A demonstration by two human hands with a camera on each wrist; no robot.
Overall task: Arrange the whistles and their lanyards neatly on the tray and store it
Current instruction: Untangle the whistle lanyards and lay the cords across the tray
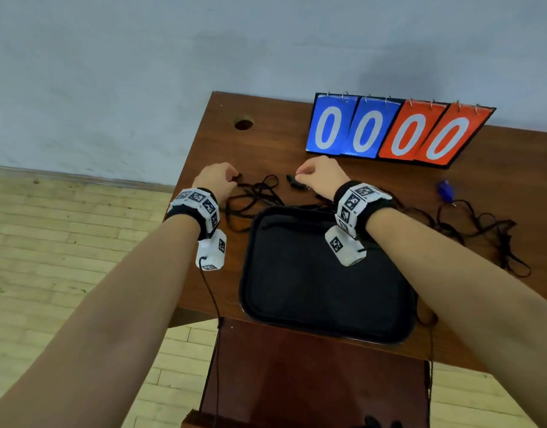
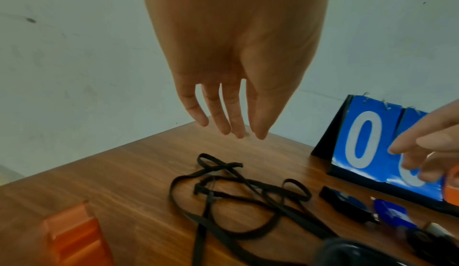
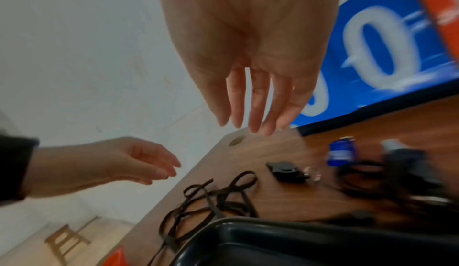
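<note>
A black tray (image 1: pixel 324 273) lies at the table's near edge, with nothing visible in it. Just beyond it sits a tangled black lanyard (image 1: pixel 256 196) and a black whistle (image 1: pixel 293 182). My left hand (image 1: pixel 232 178) hovers over the lanyard's left end. In the left wrist view its fingers (image 2: pixel 233 117) hang straight above the lanyard (image 2: pixel 236 197), holding nothing. My right hand (image 1: pixel 300 175) hovers by the black whistle (image 3: pixel 285 172), fingers (image 3: pixel 258 103) relaxed and empty. A blue whistle (image 1: pixel 445 191) with its own tangled lanyard (image 1: pixel 482 236) lies to the right.
A blue and red flip scoreboard (image 1: pixel 398 131) reading zeros stands at the back of the wooden table (image 1: pixel 204 273). A cable hole (image 1: pixel 243 123) is near the far left corner. An orange object (image 2: pixel 74 240) lies under my left wrist. The table's left edge drops to a wood floor.
</note>
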